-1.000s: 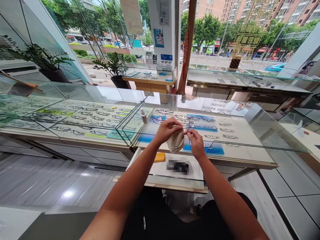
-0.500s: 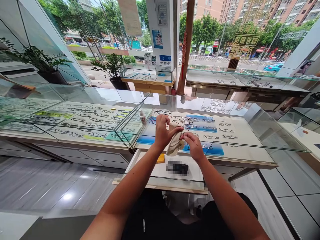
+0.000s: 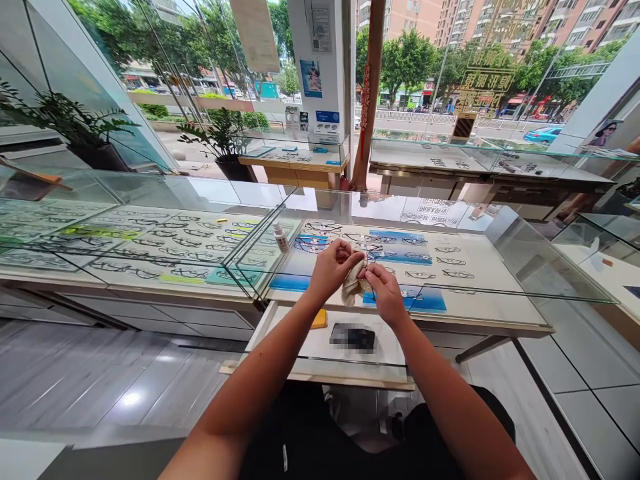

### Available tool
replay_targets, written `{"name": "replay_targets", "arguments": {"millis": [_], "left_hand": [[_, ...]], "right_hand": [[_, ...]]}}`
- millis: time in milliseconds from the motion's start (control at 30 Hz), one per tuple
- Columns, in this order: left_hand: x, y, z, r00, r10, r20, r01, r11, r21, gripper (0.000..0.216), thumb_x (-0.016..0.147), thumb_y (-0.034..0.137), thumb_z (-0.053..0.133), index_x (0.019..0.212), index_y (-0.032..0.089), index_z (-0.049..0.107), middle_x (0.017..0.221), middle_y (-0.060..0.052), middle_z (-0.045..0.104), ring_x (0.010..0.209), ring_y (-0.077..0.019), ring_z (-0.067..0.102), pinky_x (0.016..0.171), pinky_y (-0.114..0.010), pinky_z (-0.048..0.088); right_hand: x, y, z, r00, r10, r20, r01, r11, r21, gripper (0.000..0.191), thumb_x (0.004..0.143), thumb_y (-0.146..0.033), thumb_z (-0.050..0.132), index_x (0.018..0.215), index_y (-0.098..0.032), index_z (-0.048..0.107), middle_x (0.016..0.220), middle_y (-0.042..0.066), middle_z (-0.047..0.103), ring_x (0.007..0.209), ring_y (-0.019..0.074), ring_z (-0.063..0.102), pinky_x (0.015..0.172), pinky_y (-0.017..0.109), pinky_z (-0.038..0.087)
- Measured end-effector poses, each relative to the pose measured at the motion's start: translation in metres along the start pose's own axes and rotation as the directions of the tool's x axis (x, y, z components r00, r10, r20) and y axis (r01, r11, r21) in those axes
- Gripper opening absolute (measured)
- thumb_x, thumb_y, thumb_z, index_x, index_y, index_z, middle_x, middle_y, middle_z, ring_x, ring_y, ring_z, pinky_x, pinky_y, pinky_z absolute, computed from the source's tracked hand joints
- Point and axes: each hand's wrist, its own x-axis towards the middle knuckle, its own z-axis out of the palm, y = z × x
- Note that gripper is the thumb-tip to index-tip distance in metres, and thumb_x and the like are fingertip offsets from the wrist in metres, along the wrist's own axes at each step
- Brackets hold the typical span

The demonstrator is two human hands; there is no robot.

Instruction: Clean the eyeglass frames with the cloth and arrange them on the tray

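My left hand [image 3: 331, 267] is closed around a beige cleaning cloth [image 3: 351, 285] held above the glass display counter [image 3: 500, 307]. My right hand [image 3: 383, 291] pinches a thin-framed pair of glasses [image 3: 367, 265] that the cloth partly wraps; most of the frame is hidden by the cloth and fingers. Both hands meet over the counter's near edge, above rows of displayed spectacle frames [image 3: 450, 261].
A pulled-out drawer [image 3: 310, 350] below the hands holds a yellow pad [image 3: 320, 319] and a dark blurred object [image 3: 353, 337]. A small white bottle [image 3: 281, 237] stands on the counter at left. More glass showcases stretch left and behind, and potted plants [image 3: 220, 137] stand by the window.
The cloth has bunched up smaller between my hands, and my fingers have shifted along the glasses. Both hands stay over the same spot on the counter.
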Motion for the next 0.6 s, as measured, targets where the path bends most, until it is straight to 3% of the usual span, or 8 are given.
{"name": "replay_targets", "arguments": {"millis": [100,267,433,600], "left_hand": [[0.004,-0.005,0.000,0.983,-0.129,0.133,0.147,0.979,-0.141,0.053,0.076,0.067,0.087,0.086,0.021,0.062,0.061,0.006,0.055,0.056,-0.0119,0.047,0.056,-0.026,0.032],[0.004,-0.004,0.002,0.933,-0.207,0.295,0.305,0.888,-0.343,0.053,0.078,0.066,0.087,0.087,0.018,0.067,0.069,0.002,0.065,0.064,-0.0131,0.057,0.063,-0.026,0.043],[0.005,-0.006,0.001,0.925,-0.249,0.287,0.359,0.818,-0.450,0.054,0.077,0.062,0.090,0.096,0.016,0.071,0.075,0.001,0.070,0.065,-0.0114,0.061,0.064,-0.024,0.047],[0.010,-0.013,-0.002,0.942,-0.256,0.215,0.332,0.795,-0.508,0.061,0.075,0.064,0.091,0.110,0.016,0.077,0.085,-0.004,0.076,0.075,-0.0151,0.069,0.066,-0.024,0.051]], "right_hand": [[0.000,0.002,0.001,1.000,-0.026,-0.011,0.026,0.999,-0.024,0.033,0.100,-0.052,0.059,0.087,-0.025,0.074,0.093,0.006,0.069,0.092,0.0252,0.063,0.090,0.041,0.051],[-0.001,0.002,0.002,0.999,-0.032,0.008,0.032,0.998,-0.057,0.033,0.102,-0.051,0.057,0.089,-0.027,0.075,0.094,0.006,0.070,0.093,0.0259,0.063,0.089,0.042,0.049],[-0.002,0.005,0.002,1.000,-0.013,-0.021,0.011,0.996,-0.089,0.030,0.101,-0.048,0.058,0.092,-0.026,0.076,0.097,0.005,0.072,0.095,0.0255,0.065,0.090,0.040,0.049],[-0.002,0.007,0.002,1.000,0.007,-0.030,-0.008,0.999,-0.032,0.029,0.100,-0.047,0.059,0.094,-0.024,0.076,0.095,0.005,0.073,0.093,0.0245,0.064,0.088,0.038,0.049]]}}
